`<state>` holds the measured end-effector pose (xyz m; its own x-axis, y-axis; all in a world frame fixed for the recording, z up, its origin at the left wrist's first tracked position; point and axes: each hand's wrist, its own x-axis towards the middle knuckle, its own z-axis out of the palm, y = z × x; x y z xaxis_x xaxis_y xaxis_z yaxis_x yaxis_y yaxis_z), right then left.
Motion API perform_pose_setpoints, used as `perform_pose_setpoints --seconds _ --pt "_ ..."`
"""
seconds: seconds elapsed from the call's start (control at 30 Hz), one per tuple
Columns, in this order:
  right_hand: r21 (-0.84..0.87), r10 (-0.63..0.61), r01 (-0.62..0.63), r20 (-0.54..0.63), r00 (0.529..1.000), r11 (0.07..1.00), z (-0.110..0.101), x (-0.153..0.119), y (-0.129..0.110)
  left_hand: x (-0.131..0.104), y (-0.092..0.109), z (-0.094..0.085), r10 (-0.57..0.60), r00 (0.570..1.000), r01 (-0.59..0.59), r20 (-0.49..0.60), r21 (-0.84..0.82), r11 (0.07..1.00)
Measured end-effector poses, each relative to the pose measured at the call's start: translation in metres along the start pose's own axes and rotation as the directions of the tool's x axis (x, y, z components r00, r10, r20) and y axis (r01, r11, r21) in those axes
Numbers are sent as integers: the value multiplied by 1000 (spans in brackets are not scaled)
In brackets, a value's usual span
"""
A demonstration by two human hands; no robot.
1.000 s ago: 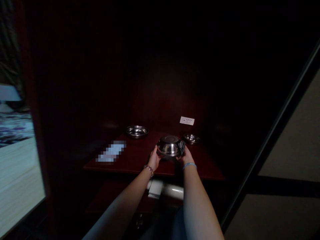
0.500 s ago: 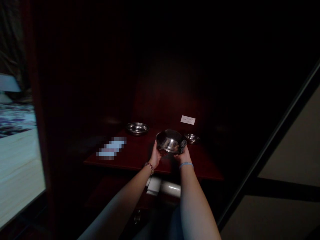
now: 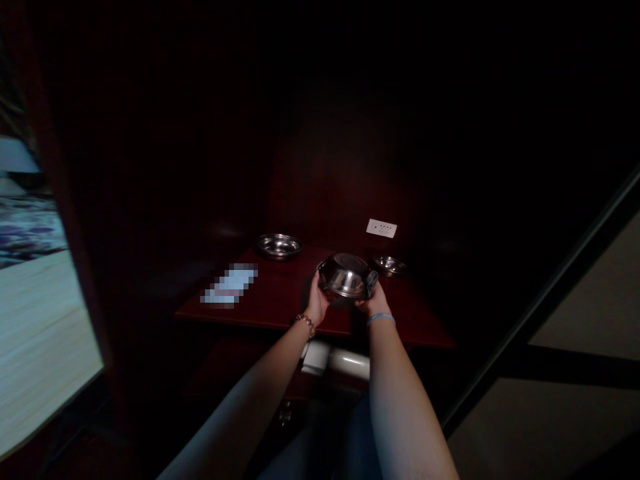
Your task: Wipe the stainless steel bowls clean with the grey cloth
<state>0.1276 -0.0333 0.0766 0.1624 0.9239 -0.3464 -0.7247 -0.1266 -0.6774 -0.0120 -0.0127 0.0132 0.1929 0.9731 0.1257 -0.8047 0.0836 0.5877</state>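
A shiny stainless steel bowl point(image 3: 346, 275) is held over the front part of a dark red shelf point(image 3: 280, 303). It looks turned upside down, its flat base facing up. My left hand point(image 3: 317, 300) grips its left side, the thumb along the wall. On the right side my right hand point(image 3: 374, 300) closes around the rim. A small dark grey object point(image 3: 372, 283) sits between the bowl and the right hand; its kind is unclear. Behind the hands, a steel dish point(image 3: 280, 247) lies at the back left and a smaller steel bowl point(image 3: 389, 266) at the back right.
A pixelated pale flat item point(image 3: 230, 285) lies on the shelf's left side. A white socket plate point(image 3: 382, 228) is on the back wall. Below the shelf are a white box-like item point(image 3: 316, 358) and a white rounded item point(image 3: 350, 363). A light wooden surface point(image 3: 47, 340) stands at far left.
The view has shifted slightly, so the shelf and dishes appear higher and further right. Both hands still hold the bowl, whose base now faces the camera more clearly.
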Motion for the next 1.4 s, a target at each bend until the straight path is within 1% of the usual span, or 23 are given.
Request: perform_pose_setpoints --seconds 0.1,0.23,0.3,0.4,0.5,0.57,0.67,0.73,0.77,0.83,0.93,1.0,1.03,1.07,1.17,1.33,1.4 --pt "76 6 -1 -61 998 997 2 0 0 2 -1 0 9 1000 -9 -19 -1 1000" --pt "110 -69 70 -10 998 991 9 -5 3 4 -2 0 38 998 -38 -52 -6 999" --pt "113 -89 89 -3 996 990 12 -7 4 4 -2 0 45 998 -46 -53 -5 999" --pt "131 -94 94 -9 996 987 13 -6 5 4 -1 0 42 998 -42 -43 0 999" --pt "141 -75 75 -7 997 987 14 -3 6 3 0 -1 40 998 -38 -42 36 999" --pt "120 -59 60 -8 998 991 15 0 7 3 0 -1 24 1000 -23 -20 73 997" --pt "99 -65 64 4 998 993 14 3 8 0 -1 -1 -45 997 35 61 157 987" --pt "106 -81 79 19 997 991 14 6 9 -1 -3 0 -82 992 59 92 221 974" --pt "125 -105 101 26 994 987 14 7 8 -2 -3 0 -81 992 56 95 242 969" --pt "179 -195 182 52 980 967 15 9 8 -2 -4 1 -48 995 23 90 257 966" --pt "227 -356 322 125 926 919 17 12 7 -1 -5 1 2 997 -23 83 258 966" --pt "223 -421 382 163 892 897 18 14 7 -1 -4 1 9 996 -31 84 266 964" --pt "220 -437 399 171 883 890 17 15 7 -1 -4 1 10 996 -33 83 268 963" --pt "221 -444 404 172 880 888 16 17 8 -1 -4 1 13 996 -35 83 268 963" --pt "224 -424 385 162 891 895 12 20 10 -1 -3 1 13 997 -34 78 273 961" --pt "208 -418 379 193 888 902 10 22 11 -1 -3 1 1 997 -25 81 290 957" --pt "231 -408 366 175 896 902 10 23 11 -1 -3 1 6 997 -27 76 289 957"
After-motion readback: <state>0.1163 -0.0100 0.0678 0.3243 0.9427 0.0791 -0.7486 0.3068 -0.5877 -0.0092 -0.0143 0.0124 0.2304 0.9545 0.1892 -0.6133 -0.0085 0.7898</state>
